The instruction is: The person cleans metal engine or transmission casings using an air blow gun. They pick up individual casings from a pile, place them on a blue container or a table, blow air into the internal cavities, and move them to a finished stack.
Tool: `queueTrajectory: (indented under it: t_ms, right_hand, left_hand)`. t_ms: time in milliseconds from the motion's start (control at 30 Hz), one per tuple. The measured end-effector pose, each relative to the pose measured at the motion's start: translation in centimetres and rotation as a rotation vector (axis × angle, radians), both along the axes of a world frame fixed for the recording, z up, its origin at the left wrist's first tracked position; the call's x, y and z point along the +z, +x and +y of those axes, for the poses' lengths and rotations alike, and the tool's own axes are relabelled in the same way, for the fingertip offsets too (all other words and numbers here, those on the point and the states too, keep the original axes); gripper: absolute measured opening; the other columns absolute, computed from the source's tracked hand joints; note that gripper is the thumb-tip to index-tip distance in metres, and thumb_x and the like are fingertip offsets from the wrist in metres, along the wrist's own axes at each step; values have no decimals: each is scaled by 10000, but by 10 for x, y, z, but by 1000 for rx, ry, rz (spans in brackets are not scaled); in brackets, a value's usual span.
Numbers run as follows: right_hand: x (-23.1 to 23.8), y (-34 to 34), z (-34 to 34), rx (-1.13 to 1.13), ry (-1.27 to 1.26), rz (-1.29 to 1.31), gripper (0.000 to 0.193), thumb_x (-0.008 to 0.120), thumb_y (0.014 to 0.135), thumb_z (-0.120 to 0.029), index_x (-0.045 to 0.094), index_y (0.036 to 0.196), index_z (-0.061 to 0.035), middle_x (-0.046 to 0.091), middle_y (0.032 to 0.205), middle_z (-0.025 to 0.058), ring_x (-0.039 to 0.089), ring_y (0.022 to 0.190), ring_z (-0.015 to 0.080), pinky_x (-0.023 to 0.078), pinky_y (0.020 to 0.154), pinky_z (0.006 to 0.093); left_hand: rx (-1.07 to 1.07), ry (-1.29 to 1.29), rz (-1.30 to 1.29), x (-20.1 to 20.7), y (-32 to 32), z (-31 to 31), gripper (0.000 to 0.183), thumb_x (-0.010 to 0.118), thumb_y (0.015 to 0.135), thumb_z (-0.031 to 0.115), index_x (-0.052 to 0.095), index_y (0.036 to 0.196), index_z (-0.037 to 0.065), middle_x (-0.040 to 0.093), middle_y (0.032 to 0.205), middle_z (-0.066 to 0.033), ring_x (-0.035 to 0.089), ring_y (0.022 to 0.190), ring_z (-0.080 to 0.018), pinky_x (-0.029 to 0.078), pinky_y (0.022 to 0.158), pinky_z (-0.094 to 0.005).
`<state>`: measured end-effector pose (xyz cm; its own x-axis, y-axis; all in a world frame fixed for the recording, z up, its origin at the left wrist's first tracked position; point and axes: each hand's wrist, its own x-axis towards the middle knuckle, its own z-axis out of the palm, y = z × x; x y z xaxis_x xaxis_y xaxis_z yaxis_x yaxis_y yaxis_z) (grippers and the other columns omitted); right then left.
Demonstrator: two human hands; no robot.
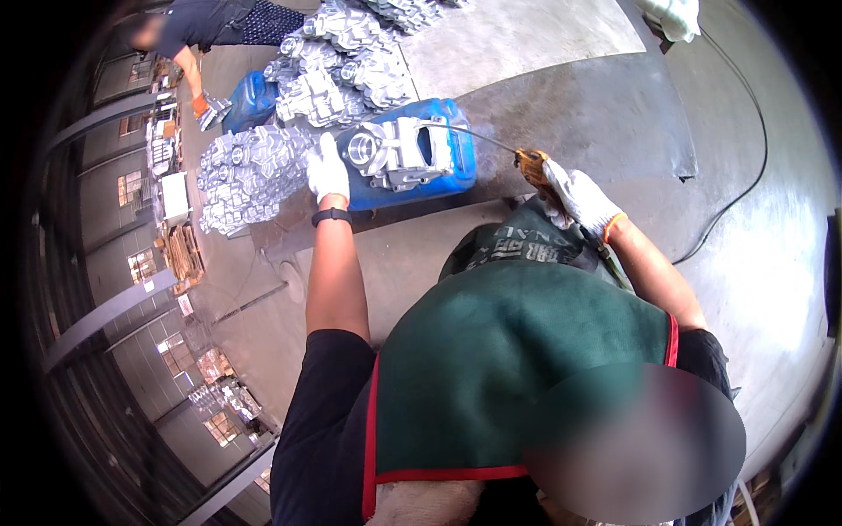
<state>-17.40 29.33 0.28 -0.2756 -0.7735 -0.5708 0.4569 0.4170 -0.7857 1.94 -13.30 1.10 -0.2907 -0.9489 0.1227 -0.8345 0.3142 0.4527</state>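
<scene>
A silver cast metal housing lies on a blue plastic jerrycan, its dark opening toward the right. My left hand, in a white glove, grips the housing at its left end. Some of its fingers are hidden. Held in my white-gloved right hand is an air blow gun with an orange body. Its long thin nozzle reaches left to the housing's opening, where the tip cannot be made out.
Many similar castings are stacked at the left and far side. Another blue jerrycan stands beyond them, near a co-worker's gloved hand with a metal part. A dark hose curves along the floor at the right.
</scene>
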Motion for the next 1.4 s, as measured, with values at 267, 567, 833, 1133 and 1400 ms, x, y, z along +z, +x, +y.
queueTrajectory:
  t_ms: [267, 567, 833, 1133, 1400]
  right_hand:
    - [22, -12, 34, 203, 123, 185, 623, 335, 929, -568, 615, 792, -29, 528, 527, 20, 472, 471, 108, 374, 474, 270]
    - [27, -9, 28, -33, 34, 43, 611, 340, 931, -563, 609, 826, -24, 527, 597, 9, 484, 490, 92, 355, 453, 242]
    - [28, -4, 34, -208, -28, -422, 521, 418, 922, -532, 600, 921, -43, 602, 769, 28, 548, 596, 96, 476, 570, 235]
    - [32, -16, 31, -65, -37, 122, 538, 383, 943, -496, 583, 846, -6, 544, 613, 18, 488, 528, 104, 393, 520, 265]
    - [43, -17, 28, 59, -27, 57, 567, 377, 943, -504, 558, 772, 5, 499, 527, 45, 476, 491, 140, 394, 504, 295]
  left_hand:
    - [-203, 338, 153, 15, -20, 33, 498, 487, 900, 448, 651, 966, -18, 683, 932, -122, 640, 844, -195, 461, 777, -318]
    - [-4, 402, -268, 4, -71, 51, 695, 339, 875, 596, 642, 1038, -8, 638, 1022, -218, 599, 981, -339, 433, 832, -404]
    - [-322, 315, -406, -6, -67, 65, 429, 582, 808, 426, 659, 963, 32, 665, 929, -170, 630, 870, -311, 472, 730, -392]
    - [-680, 57, -524, 11, -5, 56, 592, 719, 700, 281, 522, 1218, 74, 562, 1205, -160, 556, 1072, -297, 444, 895, -365]
    - [-580, 112, -396, 30, 11, 57, 685, 705, 718, 252, 430, 1309, 40, 538, 1258, -153, 527, 1143, -285, 418, 956, -348]
